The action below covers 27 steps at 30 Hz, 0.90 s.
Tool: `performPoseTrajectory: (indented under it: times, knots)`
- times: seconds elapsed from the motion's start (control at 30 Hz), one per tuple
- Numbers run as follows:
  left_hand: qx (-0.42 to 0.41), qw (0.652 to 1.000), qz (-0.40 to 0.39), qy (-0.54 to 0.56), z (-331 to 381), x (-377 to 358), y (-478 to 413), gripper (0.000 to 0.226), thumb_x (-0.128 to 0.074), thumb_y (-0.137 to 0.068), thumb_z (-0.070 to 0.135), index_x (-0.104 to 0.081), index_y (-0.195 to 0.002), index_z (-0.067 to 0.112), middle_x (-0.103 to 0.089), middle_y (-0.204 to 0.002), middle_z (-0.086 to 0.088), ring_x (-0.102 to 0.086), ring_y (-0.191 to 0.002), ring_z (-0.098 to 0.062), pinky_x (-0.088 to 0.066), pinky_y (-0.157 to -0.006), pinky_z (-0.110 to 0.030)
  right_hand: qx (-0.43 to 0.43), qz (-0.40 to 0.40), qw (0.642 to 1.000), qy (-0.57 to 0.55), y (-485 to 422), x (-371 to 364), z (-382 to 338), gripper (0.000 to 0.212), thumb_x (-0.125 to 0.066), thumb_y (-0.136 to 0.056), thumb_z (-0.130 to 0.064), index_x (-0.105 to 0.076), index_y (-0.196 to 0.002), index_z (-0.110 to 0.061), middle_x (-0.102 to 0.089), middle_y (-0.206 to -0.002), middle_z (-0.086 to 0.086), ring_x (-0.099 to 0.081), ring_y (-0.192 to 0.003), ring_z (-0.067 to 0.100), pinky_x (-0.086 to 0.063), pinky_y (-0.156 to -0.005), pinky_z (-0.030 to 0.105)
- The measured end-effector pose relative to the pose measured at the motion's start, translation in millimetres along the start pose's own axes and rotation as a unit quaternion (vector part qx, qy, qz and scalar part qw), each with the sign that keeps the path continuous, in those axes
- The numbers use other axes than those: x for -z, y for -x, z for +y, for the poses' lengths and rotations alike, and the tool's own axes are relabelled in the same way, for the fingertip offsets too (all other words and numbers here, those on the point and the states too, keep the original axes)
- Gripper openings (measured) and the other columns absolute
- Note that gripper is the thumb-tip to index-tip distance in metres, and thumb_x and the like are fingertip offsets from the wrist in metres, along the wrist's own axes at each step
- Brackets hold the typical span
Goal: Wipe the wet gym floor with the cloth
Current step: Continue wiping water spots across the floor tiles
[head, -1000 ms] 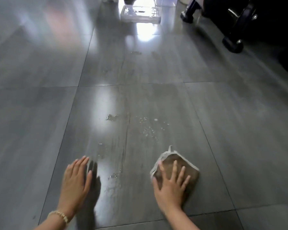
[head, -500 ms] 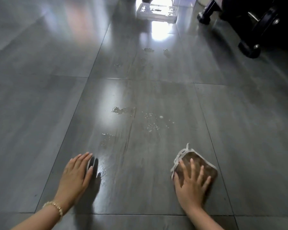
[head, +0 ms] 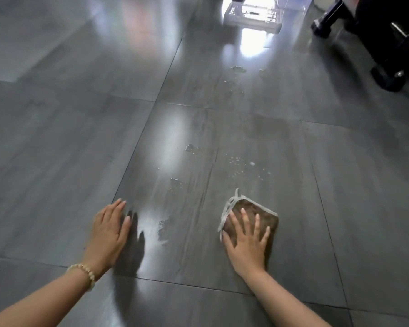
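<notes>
The cloth [head: 270, 218] is lying flat on the gray floor [head: 57, 161], down near the person and a bit to the right. The right hand [head: 246, 246] is pressing on top of it with its fingers spread out straight, not curling around it. The left hand [head: 109, 230] is resting flat on the floor too, well apart from the cloth, with straight fingers and nothing in it. A bead bracelet [head: 83, 271] is sitting on that wrist. I am guessing the job is only partly done. Between the two hands the tile is showing thin, dull streaks [head: 194, 220], and that looks to me like a spot where the cloth is doing its work. But lots of water is waiting. A little puddle [head: 163, 226] is shining just beside the left hand. A bigger blob [head: 191, 148] and a sprinkle of tiny drops [head: 246, 164] are sitting farther up the same tile, ahead of the cloth. Even more drops [head: 239, 69] are lying on the next tile, far away, near a pale box-like thing [head: 253, 17] and a black gym machine [head: 387, 43]. So I think the person is needing to push the cloth forward and to the left many more times before this floor is dry.
</notes>
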State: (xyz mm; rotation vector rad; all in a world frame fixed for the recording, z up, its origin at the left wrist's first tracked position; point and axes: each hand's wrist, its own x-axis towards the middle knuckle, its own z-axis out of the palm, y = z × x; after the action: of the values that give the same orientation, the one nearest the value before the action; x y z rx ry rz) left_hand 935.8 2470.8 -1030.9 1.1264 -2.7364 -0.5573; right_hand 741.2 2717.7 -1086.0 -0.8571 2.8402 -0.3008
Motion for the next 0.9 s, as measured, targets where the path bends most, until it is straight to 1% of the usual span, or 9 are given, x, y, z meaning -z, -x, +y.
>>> performPoseTrajectory:
  times: [0.17, 0.23, 0.3, 0.37, 0.5, 0.6, 0.7, 0.8, 0.9]
  knots:
    - [0.017, 1.000, -0.009, -0.016, -14.0, 1.5, 8.8, 0.067, -0.020, -0.087, 0.049, -0.044, -0.133, 0.007, -0.046, -0.137, -0.013, -0.039, -0.126, -0.030, -0.026, -0.110, -0.043, 0.315, -0.101, 0.943, 0.031, 44.6, -23.4, -98.9, 0.055, -0.035, -0.081, -0.068, -0.044, -0.131, -0.049, -0.039, -0.147, -0.012, -0.030, -0.139, 0.028, -0.009, -0.106, 0.058]
    - [-0.003, 1.000, -0.010, -0.021, -12.2, -0.6, 7.8, 0.071, -0.016, -0.086, 0.052, -0.044, -0.134, 0.008, -0.045, -0.138, -0.011, -0.039, -0.128, -0.028, -0.024, -0.110, -0.041, 0.280, -0.035, 0.958, 0.044, -15.0, -21.9, -107.9, 0.055, -0.028, -0.085, -0.065, -0.038, -0.137, -0.048, -0.028, -0.153, -0.010, -0.021, -0.143, 0.030, 0.005, -0.110, 0.057]
    - [0.008, 1.000, -0.010, -0.018, -15.4, -0.9, 12.8, 0.072, -0.014, -0.085, 0.053, -0.042, -0.135, 0.009, -0.044, -0.139, -0.010, -0.037, -0.129, -0.026, -0.023, -0.111, -0.040, 0.135, -0.093, 0.987, 0.010, -58.8, -13.5, -104.8, 0.055, -0.026, -0.092, -0.059, -0.018, -0.146, -0.047, -0.001, -0.159, -0.010, 0.008, -0.145, 0.029, 0.016, -0.108, 0.057]
    - [0.022, 1.000, -0.013, -0.010, -21.9, -1.2, 20.6, 0.072, -0.013, -0.085, 0.053, -0.041, -0.136, 0.010, -0.043, -0.140, -0.008, -0.036, -0.130, -0.025, -0.023, -0.111, -0.038, 0.058, -0.108, 0.992, -0.018, -63.4, -14.7, -113.1, 0.054, -0.027, -0.097, -0.053, -0.010, -0.147, -0.045, 0.006, -0.159, -0.009, 0.017, -0.144, 0.030, 0.017, -0.107, 0.059]
    - [0.012, 0.999, -0.050, -0.017, -51.2, 2.5, 37.9, 0.072, -0.011, -0.089, 0.058, -0.042, -0.135, 0.012, -0.045, -0.139, -0.005, -0.038, -0.127, -0.021, -0.021, -0.111, -0.034, 0.310, -0.102, 0.945, 0.012, 27.7, -35.1, -152.6, 0.049, -0.036, -0.086, -0.058, -0.045, -0.133, -0.046, -0.039, -0.148, -0.008, -0.030, -0.139, 0.034, -0.011, -0.104, 0.060]
    - [0.011, 0.998, -0.043, -0.045, -74.8, 11.8, 40.7, 0.071, -0.008, -0.094, 0.055, -0.049, -0.129, 0.010, -0.053, -0.131, -0.008, -0.043, -0.119, -0.021, -0.021, -0.105, -0.031, 0.437, -0.144, 0.886, 0.058, 30.5, -40.4, -155.5, 0.049, -0.036, -0.084, -0.061, -0.044, -0.131, -0.050, -0.040, -0.146, -0.013, -0.029, -0.138, 0.028, -0.019, -0.104, 0.059]
    - [0.040, 0.998, -0.017, -0.043, -90.1, 21.2, 41.0, 0.069, -0.011, -0.094, 0.054, -0.051, -0.128, 0.008, -0.053, -0.130, -0.010, -0.047, -0.118, -0.027, -0.023, -0.104, -0.034, 0.310, -0.079, 0.946, 0.045, -46.2, -36.6, -162.0, 0.060, -0.015, -0.083, -0.063, -0.028, -0.140, -0.051, -0.017, -0.157, -0.010, -0.004, -0.145, 0.031, -0.004, -0.111, 0.063]
    - [0.077, 0.996, 0.025, -0.029, -100.5, 28.4, 41.2, 0.061, -0.022, -0.090, 0.047, -0.049, -0.129, 0.008, -0.051, -0.132, -0.009, -0.044, -0.121, -0.026, -0.025, -0.106, -0.037, 0.090, -0.130, 0.987, -0.002, -97.4, -25.8, -178.7, 0.050, -0.019, -0.096, -0.056, -0.009, -0.145, -0.051, 0.009, -0.158, -0.010, 0.019, -0.142, 0.035, 0.013, -0.107, 0.061]
    - [0.111, 0.993, 0.024, -0.036, -115.8, 32.1, 42.9, 0.063, -0.021, -0.089, 0.045, -0.049, -0.128, 0.006, -0.052, -0.132, -0.012, -0.045, -0.121, -0.029, -0.026, -0.106, -0.039, 0.171, -0.139, 0.975, 0.019, -62.7, -36.0, -224.4, 0.051, -0.010, -0.094, -0.054, -0.012, -0.146, -0.048, 0.007, -0.159, -0.008, 0.017, -0.142, 0.039, 0.016, -0.104, 0.065]
